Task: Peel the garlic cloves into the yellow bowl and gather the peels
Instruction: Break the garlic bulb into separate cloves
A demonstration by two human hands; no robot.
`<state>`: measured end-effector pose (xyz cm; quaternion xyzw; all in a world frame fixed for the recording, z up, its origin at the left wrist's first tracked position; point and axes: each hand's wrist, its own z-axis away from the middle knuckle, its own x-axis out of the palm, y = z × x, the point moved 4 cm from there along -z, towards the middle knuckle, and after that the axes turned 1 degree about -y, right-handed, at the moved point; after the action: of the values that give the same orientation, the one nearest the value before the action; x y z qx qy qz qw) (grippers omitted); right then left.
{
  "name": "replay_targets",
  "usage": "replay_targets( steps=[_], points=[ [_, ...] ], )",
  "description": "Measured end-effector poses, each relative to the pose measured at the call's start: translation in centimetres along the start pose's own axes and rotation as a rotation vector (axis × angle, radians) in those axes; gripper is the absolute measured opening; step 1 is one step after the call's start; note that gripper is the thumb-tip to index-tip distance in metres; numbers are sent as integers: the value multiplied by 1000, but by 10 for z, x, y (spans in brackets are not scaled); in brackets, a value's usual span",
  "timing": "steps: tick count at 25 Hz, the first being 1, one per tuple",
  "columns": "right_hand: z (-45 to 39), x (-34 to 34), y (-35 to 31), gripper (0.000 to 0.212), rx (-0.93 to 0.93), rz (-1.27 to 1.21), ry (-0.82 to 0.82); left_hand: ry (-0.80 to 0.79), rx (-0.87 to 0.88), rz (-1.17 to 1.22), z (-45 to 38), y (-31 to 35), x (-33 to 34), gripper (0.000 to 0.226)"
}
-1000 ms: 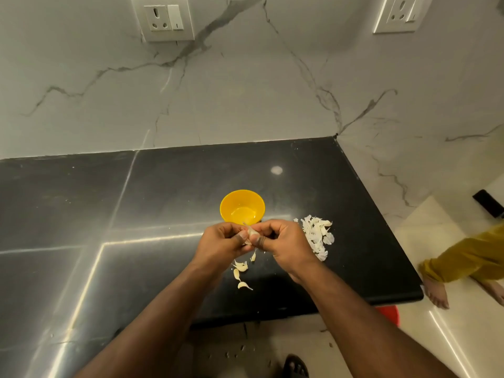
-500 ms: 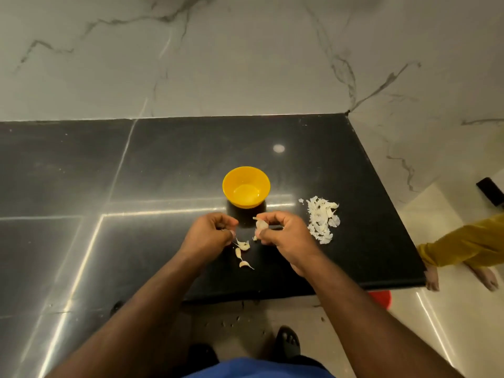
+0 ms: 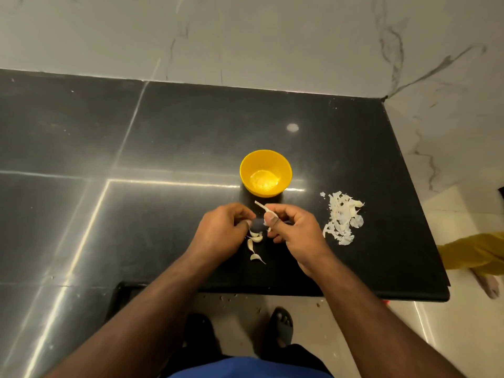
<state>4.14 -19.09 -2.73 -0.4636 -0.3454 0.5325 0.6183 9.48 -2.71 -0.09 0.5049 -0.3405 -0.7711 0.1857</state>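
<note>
A: How is the right hand (image 3: 293, 231) seen?

B: It is curled, and a garlic clove (image 3: 268, 214) is pinched between thumb and fingers. A pale strip of skin is seen sticking up and away from the pinch, pointed toward the yellow bowl (image 3: 266, 173).

A: And the left hand (image 3: 222, 233)?

B: Its fingers are curled with the tips brought close to the clove, just apart from it. Whether a scrap of skin is held there cannot be told.

A: What lies below the hands?

B: Three unpeeled cloves (image 3: 255, 245) are laid on the black table (image 3: 163, 132) in a loose line running toward the person, just under the left fingertips.

A: Which way is the bowl?

B: Straight ahead of the right hand and near it; that hand is judged the nearer one for the drop. The bowl's contents cannot be made out.

A: And the peels?

B: A pile of peels (image 3: 342, 218) is gathered to the right of the right hand, near the table's edge.
</note>
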Motion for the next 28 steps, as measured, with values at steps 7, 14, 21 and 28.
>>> replay_targets(
  steps=[7,14,21,28],
  points=[
    [-4,-1,-15,16,-52,-77,-42,17,17,492,-5,17,-3,6],
    [-4,-5,-32,25,-96,-129,-91,-110,-47,751,-16,21,-1,8],
    [2,-2,-32,21,-86,-203,-48,-21,28,760,-9,22,6,7],
    [5,-2,-27,22,-73,-286,-30,-60,13,844,-8,22,11,10]
  ],
)
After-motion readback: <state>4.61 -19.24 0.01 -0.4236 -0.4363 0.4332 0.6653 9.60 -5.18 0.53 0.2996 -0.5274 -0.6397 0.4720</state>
